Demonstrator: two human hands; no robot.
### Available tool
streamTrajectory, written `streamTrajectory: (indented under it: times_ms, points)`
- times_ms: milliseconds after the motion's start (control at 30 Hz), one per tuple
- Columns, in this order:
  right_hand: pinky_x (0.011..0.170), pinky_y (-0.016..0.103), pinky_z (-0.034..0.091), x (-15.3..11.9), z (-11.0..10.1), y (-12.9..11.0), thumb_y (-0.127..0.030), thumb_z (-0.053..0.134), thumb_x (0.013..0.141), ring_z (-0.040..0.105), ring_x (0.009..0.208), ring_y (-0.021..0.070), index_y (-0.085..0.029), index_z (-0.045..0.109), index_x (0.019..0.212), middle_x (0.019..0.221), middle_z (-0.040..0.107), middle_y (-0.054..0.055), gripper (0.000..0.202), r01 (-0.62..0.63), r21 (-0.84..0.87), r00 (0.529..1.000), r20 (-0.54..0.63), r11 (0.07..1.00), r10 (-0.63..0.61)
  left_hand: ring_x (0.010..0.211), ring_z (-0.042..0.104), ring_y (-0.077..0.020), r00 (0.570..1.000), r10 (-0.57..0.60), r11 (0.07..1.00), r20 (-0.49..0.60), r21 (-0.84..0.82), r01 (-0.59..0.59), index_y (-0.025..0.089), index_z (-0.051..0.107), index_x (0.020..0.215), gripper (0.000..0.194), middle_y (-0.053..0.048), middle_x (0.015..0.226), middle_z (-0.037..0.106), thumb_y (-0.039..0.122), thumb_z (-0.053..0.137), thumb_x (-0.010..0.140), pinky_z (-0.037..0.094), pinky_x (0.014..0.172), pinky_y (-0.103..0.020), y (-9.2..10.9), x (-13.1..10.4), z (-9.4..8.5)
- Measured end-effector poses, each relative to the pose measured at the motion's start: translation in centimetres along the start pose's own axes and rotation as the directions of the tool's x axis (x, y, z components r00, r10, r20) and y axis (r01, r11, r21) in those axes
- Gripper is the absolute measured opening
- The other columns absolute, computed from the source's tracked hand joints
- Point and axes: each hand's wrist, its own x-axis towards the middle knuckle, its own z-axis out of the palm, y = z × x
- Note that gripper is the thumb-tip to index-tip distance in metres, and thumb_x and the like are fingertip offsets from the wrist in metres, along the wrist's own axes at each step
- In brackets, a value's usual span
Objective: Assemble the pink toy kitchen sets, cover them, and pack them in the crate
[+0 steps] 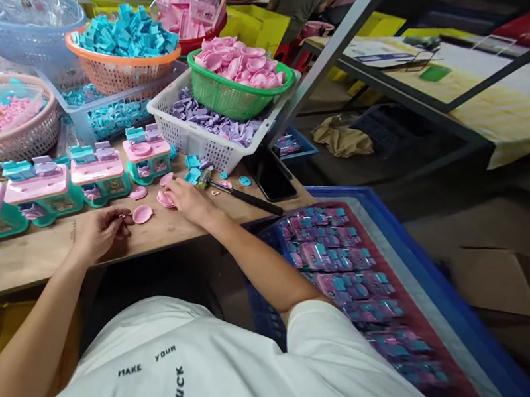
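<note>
My left hand is closed at the table's front edge, thumb and fingers pinching a small pink piece. Just right of its fingertips lies a round pink toy dish. My right hand reaches in with bent fingers closed at another pink dish; the fingertips are partly hidden. Under that hand a further pink dish rests on the wood, and one more lies between the hands. Left of them stands a row of pink-and-teal toy kitchen units with blue and purple parts on top.
A black-handled hammer and a phone lie at the right. Behind stand a green basket of pink dishes, a white crate of purple parts and an orange basket. A blue crate of packed toys sits lower right.
</note>
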Motion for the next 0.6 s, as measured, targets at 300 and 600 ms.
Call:
streamTrajectory:
  times_ms: [300, 600]
  points:
    - [0.097, 0.038, 0.05, -2.5, -0.5, -0.7, -0.023, 0.056, 0.098, 0.06, 0.103, 0.0234, -0.019, 0.069, 0.102, 0.106, 0.061, 0.011, 0.014, 0.042, 0.239, 0.91, -0.409, 0.97, 0.061, 0.061, 0.068, -0.0183, 0.989, 0.07, 0.992, -0.133, 0.11, -0.055, 0.018, 0.06, 0.102, 0.057, -0.013, 0.095, 0.077, 0.065, 0.071, 0.072, 0.048, 0.052, -0.027, -0.3, -0.7, 0.5]
    - [0.088, 0.033, 0.055, -5.4, 4.4, -5.3, -0.027, 0.052, 0.102, 0.064, 0.095, 0.0195, -0.023, 0.072, 0.11, 0.094, 0.064, 0.007, 0.022, 0.346, 0.446, 0.925, -0.308, 0.825, -0.221, 0.067, 0.069, -0.0184, 0.965, 0.212, 0.955, 0.157, 0.176, -0.238, 0.02, 0.028, 0.155, 0.079, -0.007, 0.088, 0.071, 0.042, 0.06, 0.086, 0.054, 0.061, -0.029, 0.5, -2.5, 2.6]
